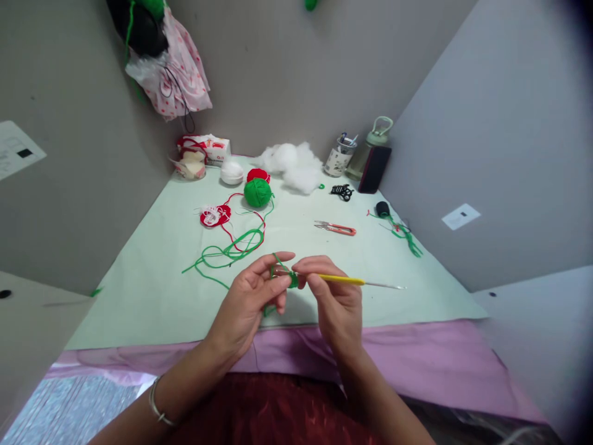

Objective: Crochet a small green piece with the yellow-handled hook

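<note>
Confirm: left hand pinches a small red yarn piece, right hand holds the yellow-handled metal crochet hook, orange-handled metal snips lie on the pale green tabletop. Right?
One error: the head view shows the left hand pinching a small green yarn piece, not red. Right hand, yellow-handled metal crochet hook, orange-handled metal snips and pale green tabletop stand as stated.

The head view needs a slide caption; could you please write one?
Left hand holds a small green crochet piece; right hand grips a yellow-handled hook.

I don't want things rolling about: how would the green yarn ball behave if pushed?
The green yarn ball would probably roll, being round. Its wound strands suggest it's light and squashy. The loose green loops in front might snag it.
</note>
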Demonstrator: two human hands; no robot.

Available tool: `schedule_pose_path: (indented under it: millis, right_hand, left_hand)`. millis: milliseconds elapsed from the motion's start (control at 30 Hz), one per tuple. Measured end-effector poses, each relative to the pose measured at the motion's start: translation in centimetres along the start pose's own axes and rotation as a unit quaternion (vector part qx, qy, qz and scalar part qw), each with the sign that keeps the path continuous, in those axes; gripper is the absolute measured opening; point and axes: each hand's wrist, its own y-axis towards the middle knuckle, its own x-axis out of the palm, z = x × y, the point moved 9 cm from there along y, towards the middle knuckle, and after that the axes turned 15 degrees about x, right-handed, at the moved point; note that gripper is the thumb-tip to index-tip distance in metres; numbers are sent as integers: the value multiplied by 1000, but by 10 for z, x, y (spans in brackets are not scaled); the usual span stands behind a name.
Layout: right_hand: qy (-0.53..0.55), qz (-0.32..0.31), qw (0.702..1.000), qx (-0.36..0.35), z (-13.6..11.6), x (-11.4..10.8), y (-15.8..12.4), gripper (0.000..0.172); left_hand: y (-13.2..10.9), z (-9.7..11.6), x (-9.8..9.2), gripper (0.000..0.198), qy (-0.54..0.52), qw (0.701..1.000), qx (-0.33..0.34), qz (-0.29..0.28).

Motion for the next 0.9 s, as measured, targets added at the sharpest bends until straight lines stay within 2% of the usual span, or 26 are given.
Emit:
schedule_pose_path:
  millis: [100, 267, 367, 467, 567, 667, 767, 900]
  right_hand:
    - [-7, 6, 1000, 1, 2, -1, -1, 18]
    - [16, -9, 1000, 14, 6, 0, -2, 15]
    - [88, -9, 994, 61, 16, -2, 2, 14]
    - [183, -1, 973, 141, 31, -4, 7, 18]
    - [211, -14, 959, 187, 38, -1, 7, 19]
    - [147, -24, 979, 140, 29, 2, 4, 16]
    - [84, -17, 992, 91, 21, 2, 0, 15]
    - [142, 3, 982, 125, 25, -1, 3, 16]
  left_hand:
    - [-1, -2, 1, 37, 10, 1000, 1, 0]
    - [-3, -5, 3, 58, -1, 999, -41, -5]
    - [-5, -9, 5, 55, -46, 996, -80, -20]
    - [-6, -12, 6, 46, -83, 990, -108, -31]
    - [-4, -9, 4, 39, -65, 994, -80, -27]
    - [-2, -3, 2, 36, 5, 1000, -14, -22]
    - [-2, -1, 2, 38, 46, 999, 16, -25]
    - [-2, 1, 1, 35, 47, 999, 19, -17]
